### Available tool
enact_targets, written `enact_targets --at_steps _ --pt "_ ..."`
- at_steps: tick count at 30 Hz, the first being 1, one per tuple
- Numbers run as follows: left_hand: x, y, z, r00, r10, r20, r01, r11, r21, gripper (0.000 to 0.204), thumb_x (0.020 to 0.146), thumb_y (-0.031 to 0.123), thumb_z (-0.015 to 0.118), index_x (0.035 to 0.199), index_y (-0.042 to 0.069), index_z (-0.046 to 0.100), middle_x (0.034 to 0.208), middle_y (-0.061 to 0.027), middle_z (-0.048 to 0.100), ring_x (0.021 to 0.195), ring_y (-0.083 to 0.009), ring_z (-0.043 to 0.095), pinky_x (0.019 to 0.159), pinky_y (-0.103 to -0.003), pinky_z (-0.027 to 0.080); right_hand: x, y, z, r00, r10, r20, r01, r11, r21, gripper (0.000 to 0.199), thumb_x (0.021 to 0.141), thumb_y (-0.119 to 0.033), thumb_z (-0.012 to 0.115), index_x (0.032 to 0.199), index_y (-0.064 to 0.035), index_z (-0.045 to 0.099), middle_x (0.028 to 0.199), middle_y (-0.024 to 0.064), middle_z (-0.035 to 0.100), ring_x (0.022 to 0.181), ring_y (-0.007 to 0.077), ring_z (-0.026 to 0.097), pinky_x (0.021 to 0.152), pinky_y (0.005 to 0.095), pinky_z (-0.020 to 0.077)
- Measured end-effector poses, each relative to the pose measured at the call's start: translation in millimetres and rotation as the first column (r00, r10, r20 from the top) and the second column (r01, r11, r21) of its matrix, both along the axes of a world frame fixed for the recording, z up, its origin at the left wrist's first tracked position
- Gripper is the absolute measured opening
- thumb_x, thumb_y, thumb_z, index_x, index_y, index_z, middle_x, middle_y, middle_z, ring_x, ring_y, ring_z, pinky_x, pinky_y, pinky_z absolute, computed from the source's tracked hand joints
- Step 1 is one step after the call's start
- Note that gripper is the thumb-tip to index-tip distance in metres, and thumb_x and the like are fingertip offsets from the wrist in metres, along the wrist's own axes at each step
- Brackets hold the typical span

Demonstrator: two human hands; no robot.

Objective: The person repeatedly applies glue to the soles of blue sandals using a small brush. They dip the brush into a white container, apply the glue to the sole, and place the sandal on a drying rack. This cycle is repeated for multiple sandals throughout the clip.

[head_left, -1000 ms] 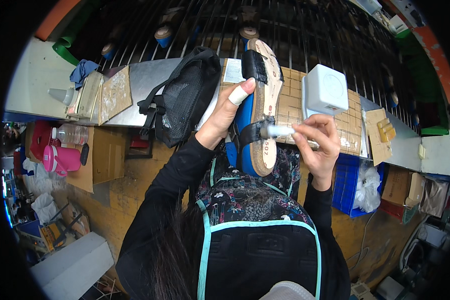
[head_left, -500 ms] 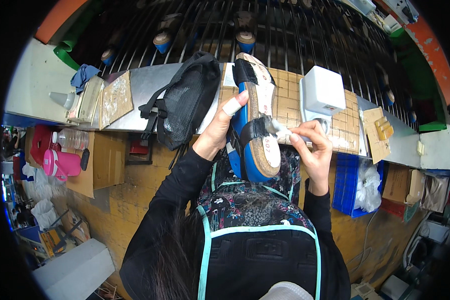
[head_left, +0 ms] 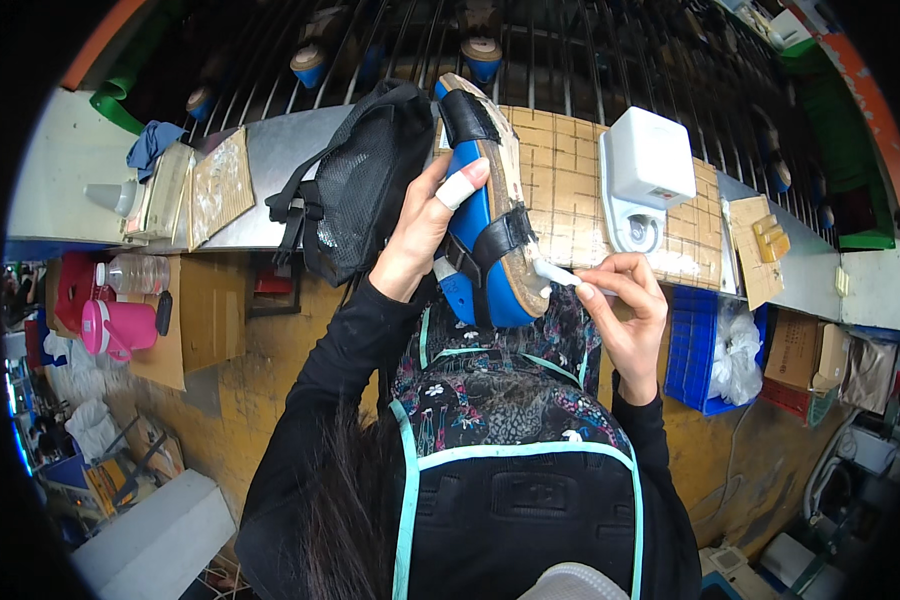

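Left hand (head_left: 415,228) wrapped firmly round the shoe (head_left: 479,213), bandaged thumb pressed along its blue side, holding it tilted at the near edge of the surface (head_left: 292,132)! Right hand (head_left: 630,310), thumb and fingers pinched tight on a white brush (head_left: 560,275), its tip at the shoe's near end. Black bag (head_left: 375,185) just left, white pot (head_left: 650,160) to the right!

The black mesh fabric bag (head_left: 375,185) lies left of the blue strapped sandal (head_left: 490,205). Right of both, the white boxy plastic container (head_left: 652,155) stands on the flat brown cardboard sheet (head_left: 560,185).
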State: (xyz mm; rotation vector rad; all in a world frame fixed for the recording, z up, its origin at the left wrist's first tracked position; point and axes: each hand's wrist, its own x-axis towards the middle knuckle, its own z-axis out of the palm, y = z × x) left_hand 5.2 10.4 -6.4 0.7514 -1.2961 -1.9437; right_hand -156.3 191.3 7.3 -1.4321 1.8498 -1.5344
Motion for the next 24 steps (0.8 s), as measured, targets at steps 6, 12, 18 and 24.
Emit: enact_targets --at_steps 6,12,18,24 --pt "0.7 0.4 -1.9 0.999 0.0 0.039 0.001 1.0 -0.027 0.066 0.083 0.045 0.067 0.125 -0.004 0.053 0.112 -0.0128 0.06 0.101 -0.0172 0.059 0.09 -0.028 0.046 2.2 -9.2 1.7 0.988 -0.063 -0.143 0.067 0.997 0.026 0.015 0.075 -0.011 0.078 0.09 -0.0093 0.076 0.087 0.002 0.06 0.064 0.0091 0.052 0.068 0.0256 0.0358" --pt "-0.3 -2.5 -2.0 0.999 -0.003 0.048 0.006 0.998 -0.058 0.067 0.082 0.046 0.068 0.124 -0.005 0.054 0.11 -0.0139 0.062 0.099 -0.0178 0.06 0.087 -0.028 0.047 2.2 -15.0 0.0 0.931 -0.137 -0.339 0.114 0.99 -0.085 0.018 0.074 -0.011 0.078 0.092 -0.0112 0.076 0.087 0.0016 0.061 0.067 0.0121 0.053 0.075 0.0273 0.0329" --pt "-1.7 -8.7 -1.5 0.997 -0.055 0.062 0.056 0.998 -0.018 0.064 0.085 0.045 0.065 0.125 -0.004 0.054 0.112 -0.0133 0.063 0.099 -0.0172 0.062 0.088 -0.028 0.049 -10.0 -13.0 0.2 0.963 0.012 -0.268 -0.029 0.998 -0.063 0.019 0.073 -0.009 0.079 0.092 -0.0095 0.076 0.085 0.0028 0.06 0.068 0.0123 0.055 0.073 0.0268 0.0364" --pt "-8.4 -15.2 -5.6 0.991 -0.131 0.015 0.128 0.985 0.119 0.062 0.084 0.047 0.065 0.122 -0.002 0.057 0.107 -0.0129 0.065 0.092 -0.0161 0.064 0.083 -0.028 0.05 -15.0 -7.7 4.3 0.982 0.102 -0.157 -0.113 0.992 -0.059 0.018 0.075 -0.004 0.078 0.093 -0.0047 0.075 0.085 0.0045 0.059 0.065 0.0094 0.056 0.06 0.0226 0.0439"
